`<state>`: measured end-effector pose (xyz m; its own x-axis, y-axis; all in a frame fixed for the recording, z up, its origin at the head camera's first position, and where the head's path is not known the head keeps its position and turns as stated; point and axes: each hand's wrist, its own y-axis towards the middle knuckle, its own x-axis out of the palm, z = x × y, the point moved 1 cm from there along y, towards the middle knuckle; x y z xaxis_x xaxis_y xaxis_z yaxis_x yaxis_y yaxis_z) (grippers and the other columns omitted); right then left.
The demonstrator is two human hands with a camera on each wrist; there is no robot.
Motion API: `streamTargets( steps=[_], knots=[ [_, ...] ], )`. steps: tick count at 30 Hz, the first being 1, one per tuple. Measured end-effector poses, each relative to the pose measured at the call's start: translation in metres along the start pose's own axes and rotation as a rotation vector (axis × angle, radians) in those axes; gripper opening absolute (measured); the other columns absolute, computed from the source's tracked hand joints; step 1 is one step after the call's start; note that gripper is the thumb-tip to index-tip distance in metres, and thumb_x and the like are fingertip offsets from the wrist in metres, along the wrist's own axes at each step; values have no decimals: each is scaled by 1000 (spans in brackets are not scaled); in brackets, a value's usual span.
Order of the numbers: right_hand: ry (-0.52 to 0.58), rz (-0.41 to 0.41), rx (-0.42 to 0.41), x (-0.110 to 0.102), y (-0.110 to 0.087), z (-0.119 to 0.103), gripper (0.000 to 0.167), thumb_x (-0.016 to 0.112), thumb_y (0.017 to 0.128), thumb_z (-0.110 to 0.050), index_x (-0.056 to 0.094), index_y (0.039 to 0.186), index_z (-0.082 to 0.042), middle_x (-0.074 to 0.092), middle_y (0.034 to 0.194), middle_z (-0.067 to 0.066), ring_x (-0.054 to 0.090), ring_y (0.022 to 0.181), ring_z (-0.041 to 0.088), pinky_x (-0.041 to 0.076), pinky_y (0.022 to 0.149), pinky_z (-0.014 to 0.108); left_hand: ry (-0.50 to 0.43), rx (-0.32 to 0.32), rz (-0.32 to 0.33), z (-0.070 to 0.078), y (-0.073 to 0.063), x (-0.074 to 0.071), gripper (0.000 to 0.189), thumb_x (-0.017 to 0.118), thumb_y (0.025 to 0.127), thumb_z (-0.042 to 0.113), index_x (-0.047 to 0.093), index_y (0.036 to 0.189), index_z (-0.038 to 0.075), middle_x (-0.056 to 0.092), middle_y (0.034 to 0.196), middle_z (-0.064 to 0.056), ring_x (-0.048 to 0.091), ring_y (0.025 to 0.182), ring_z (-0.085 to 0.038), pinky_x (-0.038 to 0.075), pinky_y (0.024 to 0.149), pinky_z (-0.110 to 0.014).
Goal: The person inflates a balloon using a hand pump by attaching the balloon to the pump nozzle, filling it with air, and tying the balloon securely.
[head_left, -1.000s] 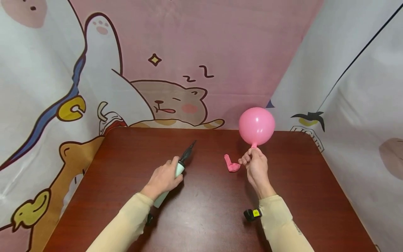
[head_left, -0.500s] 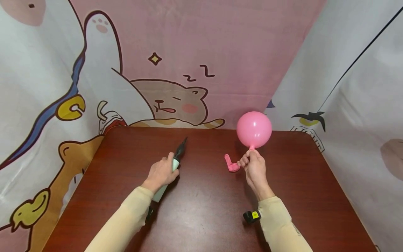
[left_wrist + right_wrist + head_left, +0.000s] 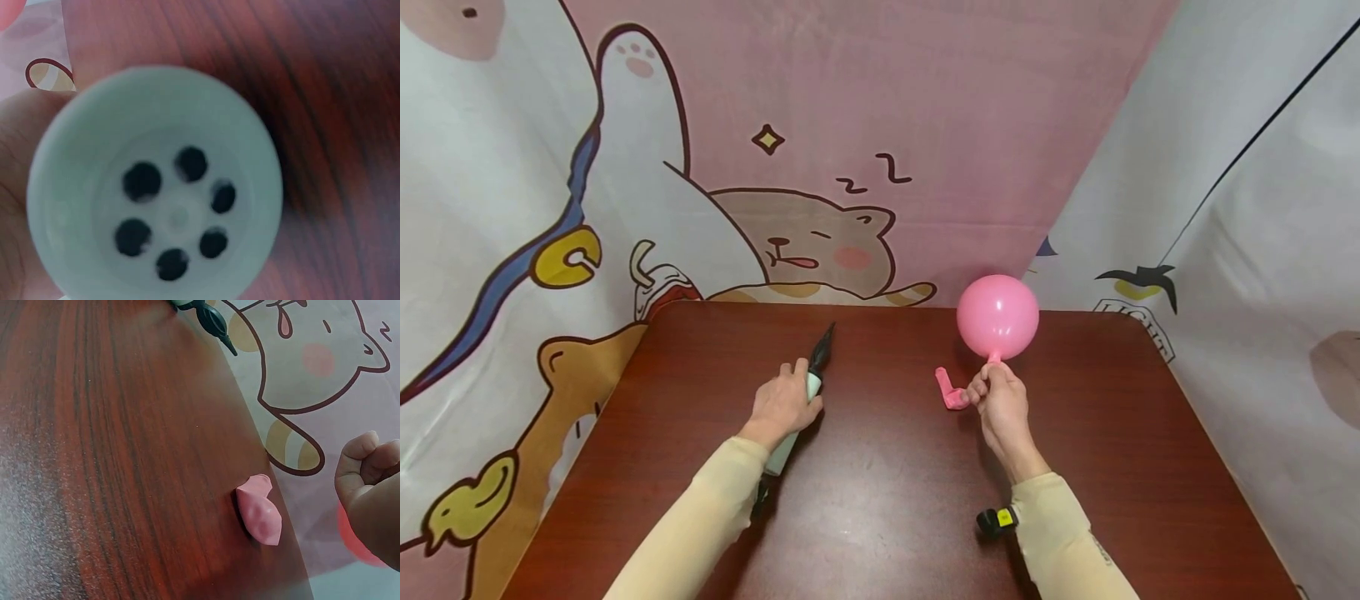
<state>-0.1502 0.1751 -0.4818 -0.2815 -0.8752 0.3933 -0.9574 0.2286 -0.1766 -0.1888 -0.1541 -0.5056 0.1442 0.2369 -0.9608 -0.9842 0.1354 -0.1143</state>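
My left hand (image 3: 781,407) grips a pale green hand balloon pump (image 3: 782,454) low over the left half of the table, its black nozzle (image 3: 822,350) pointing away from me. In the left wrist view, the pump's round end (image 3: 156,100) with several dark holes fills the middle. Between thumb and fingers, my right hand (image 3: 1006,412) pinches the neck of an inflated pink balloon (image 3: 997,317), which stands above the hand near the far edge. Just left of that hand lies a limp pink balloon (image 3: 953,396), also seen in the right wrist view (image 3: 259,515).
A dark red-brown wooden table (image 3: 880,500) lies under both hands. Behind it and at its sides hangs a cloth (image 3: 962,125) printed with cartoon animals. A black wrist device (image 3: 997,522) with a yellow label sits at the right sleeve.
My left hand and the pump have moved left, and the nozzle has swung away from the balloon. The right hand and inflated balloon have shifted slightly left and toward me.
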Motion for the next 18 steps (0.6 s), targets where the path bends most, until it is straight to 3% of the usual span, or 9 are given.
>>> streamTargets(
  steps=[12, 18],
  knots=[
    [-27, -12, 21, 2, -3, 4, 30, 35, 107, -6, 45, 78, -8, 41, 64, 2, 43, 59, 16, 47, 63, 30, 17, 10, 37, -1, -3, -2, 74, 70, 91, 47, 42, 141, 0, 57, 115, -24, 62, 95, -39, 55, 70, -51],
    [-50, -30, 27, 5, -4, 8, 26, 36, 106, -5, 45, 82, -8, 41, 64, 2, 43, 58, 16, 47, 62, 29, 46, 72, 134, 7, -6, -14, 79, 66, 94, 50, 43, 149, -2, 51, 131, -27, 51, 118, -43, 51, 94, -53]
  ],
)
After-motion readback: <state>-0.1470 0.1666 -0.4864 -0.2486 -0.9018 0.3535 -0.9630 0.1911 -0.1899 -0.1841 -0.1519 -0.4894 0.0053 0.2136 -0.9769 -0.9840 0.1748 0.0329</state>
